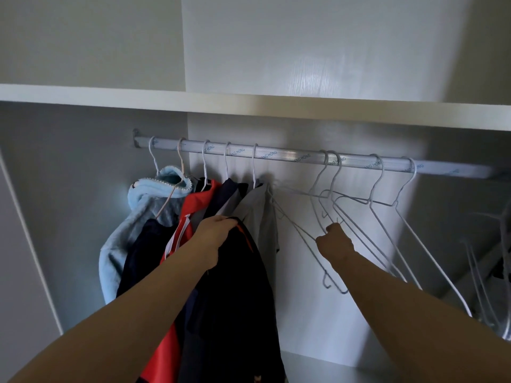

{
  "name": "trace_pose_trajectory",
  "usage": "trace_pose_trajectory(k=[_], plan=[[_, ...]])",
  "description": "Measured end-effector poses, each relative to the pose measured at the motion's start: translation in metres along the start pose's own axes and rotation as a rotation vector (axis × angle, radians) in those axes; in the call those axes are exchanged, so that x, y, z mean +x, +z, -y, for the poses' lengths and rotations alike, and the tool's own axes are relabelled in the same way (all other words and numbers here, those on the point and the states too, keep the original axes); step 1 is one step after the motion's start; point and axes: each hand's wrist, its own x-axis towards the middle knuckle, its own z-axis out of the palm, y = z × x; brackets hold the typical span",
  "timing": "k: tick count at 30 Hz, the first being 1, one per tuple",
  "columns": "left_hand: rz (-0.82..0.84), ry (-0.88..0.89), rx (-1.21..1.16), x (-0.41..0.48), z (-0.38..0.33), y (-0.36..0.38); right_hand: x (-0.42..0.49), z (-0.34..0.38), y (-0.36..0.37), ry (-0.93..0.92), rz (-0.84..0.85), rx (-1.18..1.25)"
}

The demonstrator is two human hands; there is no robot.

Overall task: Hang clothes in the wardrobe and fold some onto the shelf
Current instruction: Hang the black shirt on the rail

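Head view: looking into the wardrobe, both arms reaching up and forward
Left hand (215, 233): is clutching the top edge of a dark garment (235, 286), fingers curled over the cloth
Dark garment: is hanging down from the left hand, below the rail (276, 154) and in front of the clothes already hung; a bit of orange is showing just beside the grip
Right hand (336, 241): is grasping a wire hanger (304, 229), fingers curled round the thin wire, well to the right of the garment
Hanger: is tilting steeply down from the grey shirt's side towards the hand; whether its hook is sitting on the rail, I cannot tell
Rail: is running left to right under the shelf (249, 103), printed lettering showing along it
Hung clothes: a blue hoodie (132, 217), a red top (196, 200) and a grey shirt (260, 214) are hanging close together at the rail's left end
Empty hangers (387, 205): are hanging from the rail's right half, swinging out at slanted angles
Shelf: is sitting just above the rail, white, spanning the frame
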Motion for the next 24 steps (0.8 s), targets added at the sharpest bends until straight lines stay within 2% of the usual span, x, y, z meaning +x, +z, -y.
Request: trace_pose_trajectory(k=[3, 8, 14, 17, 22, 24], plan=[[-0.029, 0.010, 0.001, -0.001, -0.001, -0.006, 0.003, 0.011, -0.001, -0.075, -0.002, 0.240], [-0.037, 0.008, -0.004, -0.003, 0.000, -0.010, -0.009, 0.035, 0.002, -0.191, -0.071, 0.448], [-0.033, -0.003, -0.026, -0.010, 0.001, -0.008, -0.039, 0.030, 0.006, -0.164, 0.009, 0.751], [-0.018, -0.017, -0.002, -0.010, 0.004, -0.005, -0.049, 0.020, 0.014, -0.120, 0.079, 0.750], [-0.018, -0.033, 0.060, -0.013, 0.007, -0.001, -0.056, -0.008, 0.021, -0.023, 0.096, 0.666], [-0.015, -0.028, 0.062, -0.015, 0.009, -0.001, -0.062, -0.020, 0.022, -0.012, 0.130, 0.719]])
